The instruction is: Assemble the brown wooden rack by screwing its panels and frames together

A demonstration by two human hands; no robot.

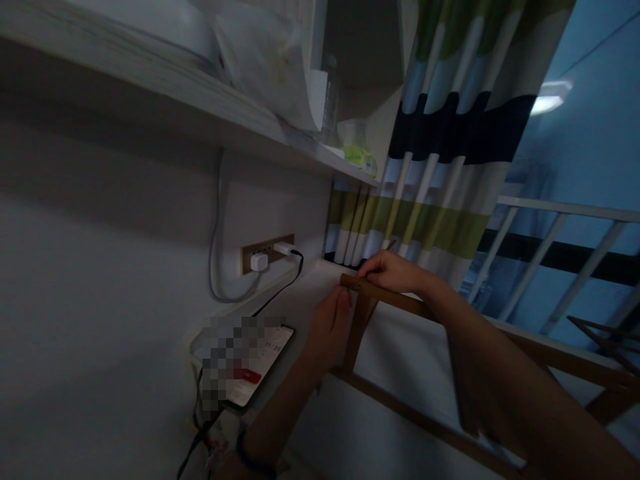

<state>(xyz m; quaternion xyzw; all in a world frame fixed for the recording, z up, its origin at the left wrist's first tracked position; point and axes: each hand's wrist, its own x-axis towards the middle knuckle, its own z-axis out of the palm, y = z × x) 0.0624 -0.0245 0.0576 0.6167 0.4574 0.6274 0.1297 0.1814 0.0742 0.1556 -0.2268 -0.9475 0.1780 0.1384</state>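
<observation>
A brown wooden frame of slim bars and uprights stretches from the middle to the lower right. My right hand is closed on the far end of its upper bar, fingers curled over the top. A thin brown tip sticks up behind those fingers; what it belongs to is hidden. Just below the bar's end, my left hand is closed with thumb and fingertips pinched together close to the wood. Whatever lies in that pinch is too small and dark to make out. A small dark spot shows on the bar between both hands.
A lit phone, partly pixelated, lies left of my left hand. Behind it, a wall socket strip holds two plugs with cables. Overhead juts a shelf with bags and bottles. A striped curtain and white railing stand right.
</observation>
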